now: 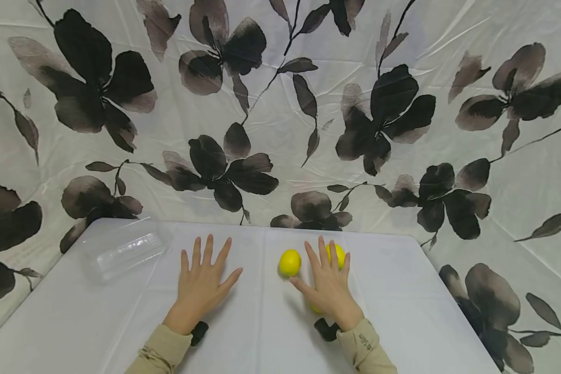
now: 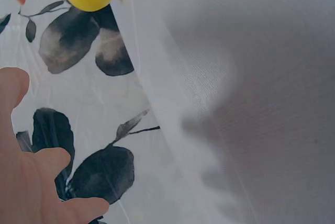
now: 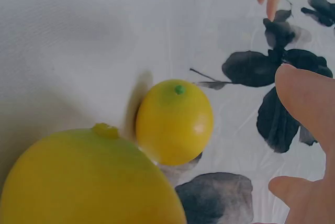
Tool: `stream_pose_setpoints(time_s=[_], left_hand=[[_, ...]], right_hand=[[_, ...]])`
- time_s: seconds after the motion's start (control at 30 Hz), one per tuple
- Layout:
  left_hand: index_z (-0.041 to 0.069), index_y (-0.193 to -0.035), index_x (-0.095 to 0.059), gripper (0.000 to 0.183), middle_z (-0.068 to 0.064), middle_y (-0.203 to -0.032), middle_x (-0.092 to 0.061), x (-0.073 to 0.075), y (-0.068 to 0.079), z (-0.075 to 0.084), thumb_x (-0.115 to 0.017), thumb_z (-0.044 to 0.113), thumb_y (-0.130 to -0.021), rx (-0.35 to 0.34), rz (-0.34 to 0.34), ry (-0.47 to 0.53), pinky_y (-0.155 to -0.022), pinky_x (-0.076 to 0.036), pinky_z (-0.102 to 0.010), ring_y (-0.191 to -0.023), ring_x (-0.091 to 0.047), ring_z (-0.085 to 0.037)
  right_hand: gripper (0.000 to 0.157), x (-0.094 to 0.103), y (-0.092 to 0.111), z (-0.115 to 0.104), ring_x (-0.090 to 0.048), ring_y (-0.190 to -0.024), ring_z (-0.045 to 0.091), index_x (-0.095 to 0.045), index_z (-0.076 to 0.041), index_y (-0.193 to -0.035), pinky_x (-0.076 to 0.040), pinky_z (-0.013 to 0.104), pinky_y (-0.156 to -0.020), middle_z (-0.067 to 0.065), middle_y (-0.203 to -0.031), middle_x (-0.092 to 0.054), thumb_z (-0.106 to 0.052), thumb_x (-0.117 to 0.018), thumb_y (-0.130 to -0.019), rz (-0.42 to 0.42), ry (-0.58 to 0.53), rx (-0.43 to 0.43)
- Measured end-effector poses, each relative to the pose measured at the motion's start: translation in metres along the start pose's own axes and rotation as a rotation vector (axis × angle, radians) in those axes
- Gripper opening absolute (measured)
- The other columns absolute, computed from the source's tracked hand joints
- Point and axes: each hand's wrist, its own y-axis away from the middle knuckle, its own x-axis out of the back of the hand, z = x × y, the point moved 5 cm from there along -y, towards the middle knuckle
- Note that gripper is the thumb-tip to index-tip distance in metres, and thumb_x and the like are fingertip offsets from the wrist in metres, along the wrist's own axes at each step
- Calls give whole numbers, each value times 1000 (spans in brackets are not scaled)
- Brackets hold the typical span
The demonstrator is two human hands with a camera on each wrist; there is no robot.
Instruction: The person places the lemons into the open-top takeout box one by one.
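Both hands are spread with straight fingers over the white table (image 1: 257, 332). My left hand (image 1: 200, 288) holds nothing; beside it, to the left, lies a clear plastic container (image 1: 131, 254). My right hand (image 1: 331, 291) is above the yellow lemons and grips none of them. One lemon (image 1: 290, 263) sits left of its fingers. A second lemon (image 1: 340, 255) is partly hidden behind the fingers, and a sliver of a third lemon (image 1: 316, 308) shows under the palm. In the right wrist view a large near lemon (image 3: 89, 182) and a smaller-looking one (image 3: 175, 122) lie below the hand.
A white cloth with dark flowers (image 1: 234, 93) hangs behind the table and shows beyond its sides. The table's back edge (image 1: 243, 227) runs just past the fingertips. A dark wrist camera (image 1: 327, 329) sits under the right wrist, another (image 1: 199, 333) under the left.
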Motion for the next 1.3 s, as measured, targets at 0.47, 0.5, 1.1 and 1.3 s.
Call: stream_pose_setpoints(time_s=[0.47, 0.5, 1.1, 1.3], left_hand=[[17, -156, -32, 70, -31, -156, -26, 7, 2, -22, -49, 54, -98, 21, -5, 8, -112, -9, -70, -145, -14, -50], [17, -156, -32, 70, -31, -156, -25, 8, 2, -24, -49, 53, -98, 25, -1, 11, -112, -9, -70, -145, -13, -51], [14, -158, -23, 69, -37, -155, -19, 31, 19, -75, -42, 50, -103, 78, 25, 43, -110, -4, -73, -145, -4, -53], [10, -158, -21, 70, -38, -154, -17, 43, 25, -103, -43, 47, -103, 112, 60, 40, -110, -1, -73, -145, -2, -54]], right_hand=[[87, 4, -12, -16, -1, -149, 44, -23, -17, -159, 6, 72, -110, 20, -164, -7, -58, -59, -91, 13, -43, 45], [87, 4, -13, -18, -1, -149, 44, -23, -18, -159, 6, 72, -110, 20, -164, -7, -59, -58, -91, 9, -46, 45], [85, 0, -31, -64, 6, -151, 37, -20, -18, -160, 13, 67, -112, 16, -165, -3, -58, -55, -94, -44, -143, 100], [83, -7, -41, -83, 7, -151, 33, -17, -17, -160, 12, 64, -114, 15, -166, -1, -55, -54, -96, -47, -167, 141]])
